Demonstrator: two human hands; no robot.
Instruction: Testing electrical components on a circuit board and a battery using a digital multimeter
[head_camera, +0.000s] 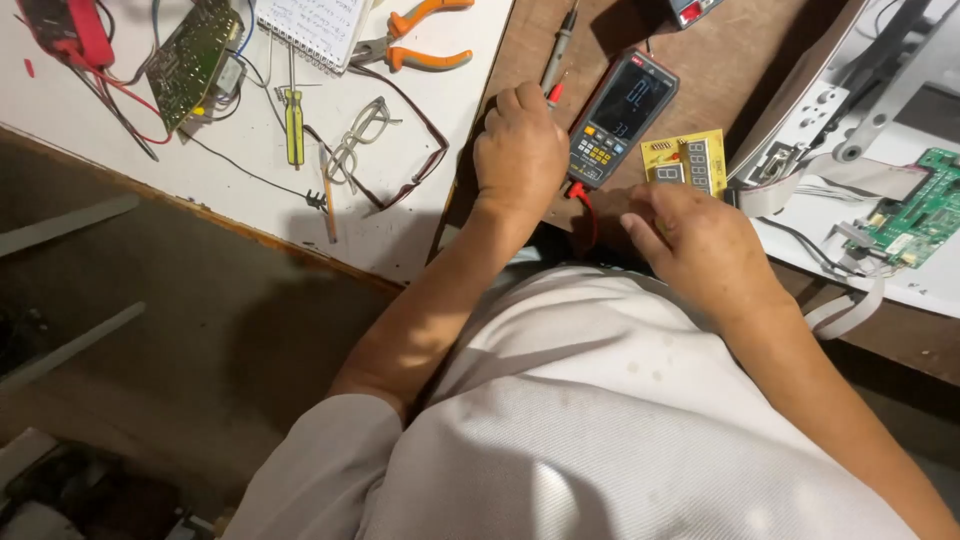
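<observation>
White sleeves nearest. Right hand (700, 245) fingers curled, touching near edge of yellow display board (688, 162) on brown tabletop (740, 60). Left hand (520, 150) closed around probe (557, 55), beside dark multimeter (618, 118). Far left: glasses (358, 135), orange pliers (420, 35).

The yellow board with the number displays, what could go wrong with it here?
The yellow board lies by the table edge under the right hand; a nudge might tip it off. The red wire runs between both hands and could snag. The left hand holds a probe, which might slip.
</observation>
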